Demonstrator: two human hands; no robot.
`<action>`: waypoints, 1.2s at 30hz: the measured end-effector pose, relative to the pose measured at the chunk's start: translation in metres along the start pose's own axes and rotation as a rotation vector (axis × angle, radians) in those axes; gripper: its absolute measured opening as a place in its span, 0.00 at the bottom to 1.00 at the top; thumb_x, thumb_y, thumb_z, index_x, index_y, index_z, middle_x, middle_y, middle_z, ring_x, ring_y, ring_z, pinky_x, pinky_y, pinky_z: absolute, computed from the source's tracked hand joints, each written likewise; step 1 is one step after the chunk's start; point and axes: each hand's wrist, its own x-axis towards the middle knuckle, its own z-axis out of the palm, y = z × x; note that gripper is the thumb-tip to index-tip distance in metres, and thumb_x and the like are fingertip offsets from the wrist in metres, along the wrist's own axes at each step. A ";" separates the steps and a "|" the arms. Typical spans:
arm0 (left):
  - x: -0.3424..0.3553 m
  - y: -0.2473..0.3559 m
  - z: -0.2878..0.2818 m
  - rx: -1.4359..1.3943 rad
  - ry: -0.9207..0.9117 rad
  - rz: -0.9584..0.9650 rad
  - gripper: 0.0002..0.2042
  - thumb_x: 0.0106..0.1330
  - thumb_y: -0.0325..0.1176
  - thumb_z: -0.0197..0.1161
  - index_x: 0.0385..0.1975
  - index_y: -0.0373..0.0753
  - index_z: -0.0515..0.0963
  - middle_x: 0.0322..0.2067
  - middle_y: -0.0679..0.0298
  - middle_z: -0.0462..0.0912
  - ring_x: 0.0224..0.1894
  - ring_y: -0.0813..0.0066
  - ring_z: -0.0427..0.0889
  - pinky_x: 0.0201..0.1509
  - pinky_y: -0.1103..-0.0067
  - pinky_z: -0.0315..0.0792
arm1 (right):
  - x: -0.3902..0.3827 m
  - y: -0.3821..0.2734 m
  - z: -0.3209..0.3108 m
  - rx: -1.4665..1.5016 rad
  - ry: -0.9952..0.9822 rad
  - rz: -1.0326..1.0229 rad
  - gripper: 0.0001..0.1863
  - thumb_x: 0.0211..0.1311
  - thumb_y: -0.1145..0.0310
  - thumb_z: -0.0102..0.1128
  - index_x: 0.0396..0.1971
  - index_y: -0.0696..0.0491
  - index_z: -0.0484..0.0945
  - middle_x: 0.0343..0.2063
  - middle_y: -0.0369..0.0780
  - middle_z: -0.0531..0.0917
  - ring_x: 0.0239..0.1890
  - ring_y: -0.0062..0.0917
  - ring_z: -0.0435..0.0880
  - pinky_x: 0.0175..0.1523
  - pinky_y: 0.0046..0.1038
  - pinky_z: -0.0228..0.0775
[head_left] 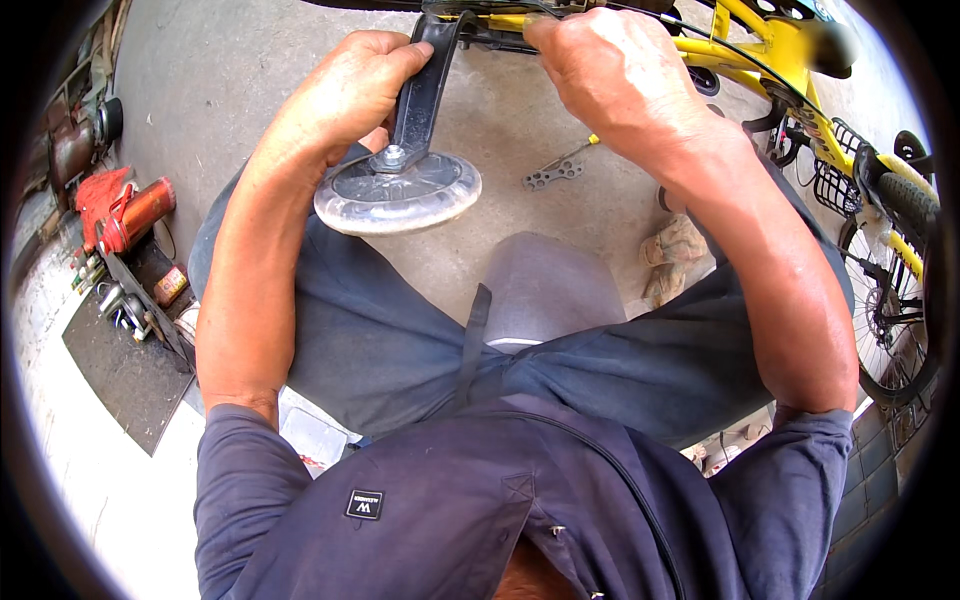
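Observation:
My left hand [370, 85] is closed around a black metal bracket [428, 95], thumb on its face. A small wheel [420, 200] with a translucent tire is bolted to the bracket's lower end and lies tilted flat toward me. The bracket's upper end is against a yellow bicycle [760, 60] at the top of the view. My right hand [605, 75] is closed beside that upper end, on the bicycle's near side; what its fingertips grip is hidden. On the concrete floor below lie a flat multi-hole wrench [548, 175] and a thin tool with a yellow handle [591, 139].
At left are a red cylinder [145, 212], a red cloth [98, 205] and metal parts on a dark board [120, 370]. At right stand a bicycle wheel [875, 370] and a black basket [832, 187]. A grey padded surface [545, 280] sits between my legs.

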 end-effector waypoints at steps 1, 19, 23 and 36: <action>0.000 0.000 0.000 0.008 0.006 0.000 0.15 0.72 0.40 0.50 0.33 0.33 0.75 0.19 0.60 0.80 0.19 0.75 0.81 0.24 0.80 0.74 | 0.002 -0.003 0.000 -0.005 -0.020 0.015 0.07 0.52 0.71 0.52 0.19 0.55 0.77 0.16 0.48 0.79 0.23 0.42 0.83 0.29 0.41 0.73; -0.002 0.001 0.004 -0.114 0.052 0.007 0.15 0.69 0.40 0.52 0.29 0.33 0.76 0.17 0.67 0.74 0.15 0.82 0.70 0.15 0.80 0.62 | 0.029 -0.017 -0.010 0.011 -0.086 -0.107 0.06 0.49 0.73 0.55 0.18 0.54 0.80 0.19 0.48 0.82 0.26 0.40 0.84 0.32 0.38 0.76; 0.000 -0.001 0.000 -0.060 0.004 0.015 0.14 0.72 0.39 0.51 0.32 0.34 0.75 0.19 0.61 0.80 0.19 0.75 0.81 0.23 0.82 0.73 | 0.027 -0.015 -0.003 -0.008 -0.043 -0.077 0.06 0.49 0.73 0.56 0.18 0.54 0.81 0.19 0.48 0.82 0.26 0.40 0.84 0.32 0.38 0.76; -0.001 0.001 0.000 -0.021 0.000 0.018 0.14 0.73 0.40 0.51 0.32 0.34 0.75 0.20 0.61 0.80 0.19 0.76 0.80 0.24 0.81 0.73 | -0.006 -0.005 0.026 -0.042 0.087 0.022 0.11 0.61 0.64 0.58 0.26 0.57 0.78 0.18 0.50 0.79 0.27 0.47 0.81 0.31 0.41 0.72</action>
